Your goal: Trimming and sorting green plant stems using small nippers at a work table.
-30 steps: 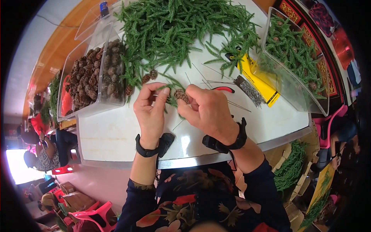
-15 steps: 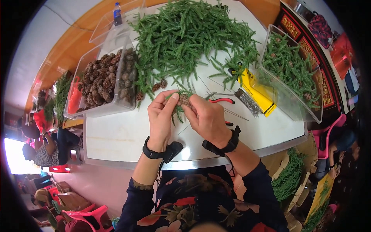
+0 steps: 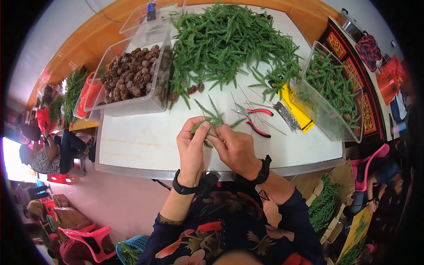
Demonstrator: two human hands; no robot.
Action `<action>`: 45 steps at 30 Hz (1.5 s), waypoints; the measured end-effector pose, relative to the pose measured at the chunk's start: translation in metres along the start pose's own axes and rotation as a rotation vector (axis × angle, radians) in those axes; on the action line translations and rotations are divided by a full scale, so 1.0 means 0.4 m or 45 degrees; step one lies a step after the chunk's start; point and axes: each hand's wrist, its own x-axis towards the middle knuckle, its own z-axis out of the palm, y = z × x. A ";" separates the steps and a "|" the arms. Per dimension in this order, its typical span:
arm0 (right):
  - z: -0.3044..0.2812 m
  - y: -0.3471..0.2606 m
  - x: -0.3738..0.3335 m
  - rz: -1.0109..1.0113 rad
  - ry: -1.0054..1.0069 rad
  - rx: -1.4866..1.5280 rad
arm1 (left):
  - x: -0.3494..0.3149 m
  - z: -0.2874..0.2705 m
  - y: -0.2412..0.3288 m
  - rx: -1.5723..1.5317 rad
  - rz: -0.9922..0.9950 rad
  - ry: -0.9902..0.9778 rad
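Above the near part of the white table, my left hand (image 3: 193, 140) pinches a green artificial pine sprig (image 3: 214, 115) with a pine cone (image 3: 212, 130) at its middle. My right hand (image 3: 236, 148) closes on the same cone from the other side, thumb and fingertips pressed together. Sprig tips stick out beyond my fingers; the underside of the cone is hidden by them. Just right of my hands lie red-and-black-handled pliers (image 3: 257, 123), jaws apart, touching nothing I hold. Thin metal wires (image 3: 276, 128) are scattered around the pliers.
A clear bin of pine cones (image 3: 132, 75) stands left, with a few loose cones (image 3: 192, 89) beside it. A heap of green sprigs (image 3: 234, 42) covers the far table. At right are a yellow packet (image 3: 297, 108), short dark wire pieces (image 3: 286, 117) and a bin of finished-looking sprigs (image 3: 331, 86).
My view has shifted, so the table sits differently in it. The pliers, partly covered by my right hand before, now show fully. Both hands keep hold of the cone and sprig.
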 end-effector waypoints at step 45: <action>-0.159 -0.020 -0.045 0.714 -0.605 0.759 | -0.151 -0.061 -0.032 -0.061 -0.523 -0.474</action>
